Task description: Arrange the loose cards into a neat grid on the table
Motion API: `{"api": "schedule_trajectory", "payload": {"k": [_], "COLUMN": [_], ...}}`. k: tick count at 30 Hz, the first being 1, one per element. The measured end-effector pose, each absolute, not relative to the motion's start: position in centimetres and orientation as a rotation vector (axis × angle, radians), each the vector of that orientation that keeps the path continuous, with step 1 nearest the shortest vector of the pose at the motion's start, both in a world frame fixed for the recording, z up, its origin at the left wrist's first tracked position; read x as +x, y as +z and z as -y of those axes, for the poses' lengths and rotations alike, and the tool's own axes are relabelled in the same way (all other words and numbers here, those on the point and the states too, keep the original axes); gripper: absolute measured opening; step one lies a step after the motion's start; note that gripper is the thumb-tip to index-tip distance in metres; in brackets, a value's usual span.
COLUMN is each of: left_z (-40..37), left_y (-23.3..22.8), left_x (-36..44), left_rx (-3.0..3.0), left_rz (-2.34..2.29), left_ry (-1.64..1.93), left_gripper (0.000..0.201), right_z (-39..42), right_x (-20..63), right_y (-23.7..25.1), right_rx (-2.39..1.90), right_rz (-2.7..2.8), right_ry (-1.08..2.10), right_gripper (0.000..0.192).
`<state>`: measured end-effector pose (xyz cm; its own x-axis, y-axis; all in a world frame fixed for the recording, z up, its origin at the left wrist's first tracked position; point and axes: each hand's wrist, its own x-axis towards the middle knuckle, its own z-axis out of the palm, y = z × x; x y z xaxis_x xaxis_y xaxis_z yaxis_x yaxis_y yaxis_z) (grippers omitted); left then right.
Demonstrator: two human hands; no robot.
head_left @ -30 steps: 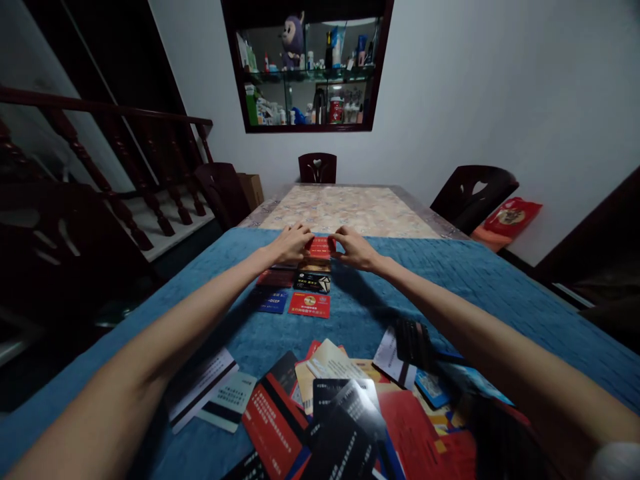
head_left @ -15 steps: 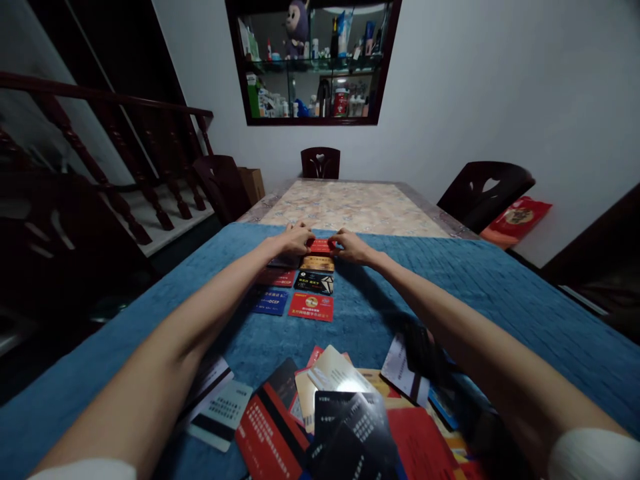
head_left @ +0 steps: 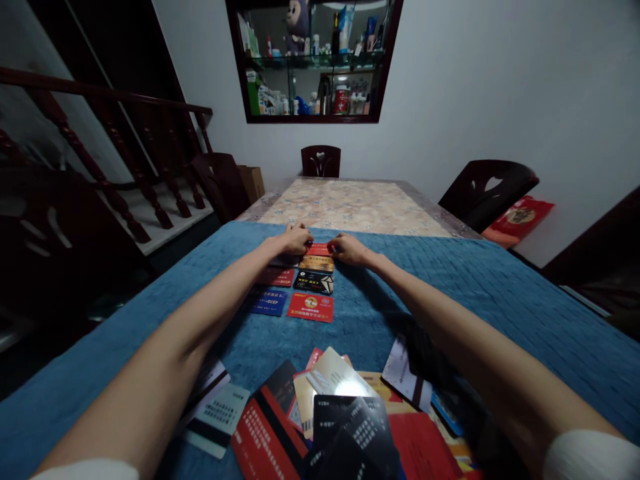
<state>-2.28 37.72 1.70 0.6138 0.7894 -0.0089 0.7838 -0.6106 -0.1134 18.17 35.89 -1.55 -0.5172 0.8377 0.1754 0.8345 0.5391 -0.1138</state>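
Far out on the blue cloth, a red card [head_left: 319, 249] lies at the top of a column of cards. My left hand [head_left: 296, 240] has its fingers curled at the card's left edge, and my right hand [head_left: 350, 249] pinches its right edge. Below it in the column are a gold card [head_left: 317, 265], a black VIP card [head_left: 314, 282] and a red card with a round picture [head_left: 311, 307]. Left of these lie a red DCEP card [head_left: 278, 277] and a blue DCEP card [head_left: 268, 302]. My left hand and forearm partly cover that left column.
A loose heap of cards sits close to me, with black cards [head_left: 353, 433], a red striped card [head_left: 270, 433] and a pale grey card [head_left: 217, 420]. The blue cloth [head_left: 480, 300] covers the near table. Chairs [head_left: 487, 193] stand around it.
The red card and both hands have shifted very slightly toward me, the card closer to the gold one. The camera view has moved a little. The other cards stay in place.
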Motion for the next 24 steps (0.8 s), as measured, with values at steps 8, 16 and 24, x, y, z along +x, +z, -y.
{"api": "schedule_trajectory", "payload": {"k": [8, 16, 24], "left_z": [-37.39, -37.61, -37.18], "left_y": [1.61, 1.29, 1.26], "left_x": [-2.31, -2.33, -2.12], "left_rx": [-2.737, -2.717, -2.715], "left_rz": [1.329, 1.348, 1.373], "left_ry": [0.088, 0.088, 0.094], "left_gripper": [0.02, 0.027, 0.026], "right_z": [-36.3, -36.23, -36.1], "right_x": [18.17, 18.3, 18.55], "right_y": [-1.87, -1.79, -1.61], "right_rx": [-1.431, -1.387, -1.37], "right_rz": [2.587, 2.609, 2.605], "right_ry": [0.014, 0.051, 0.12], "right_gripper": [0.031, 0.034, 0.038]}}
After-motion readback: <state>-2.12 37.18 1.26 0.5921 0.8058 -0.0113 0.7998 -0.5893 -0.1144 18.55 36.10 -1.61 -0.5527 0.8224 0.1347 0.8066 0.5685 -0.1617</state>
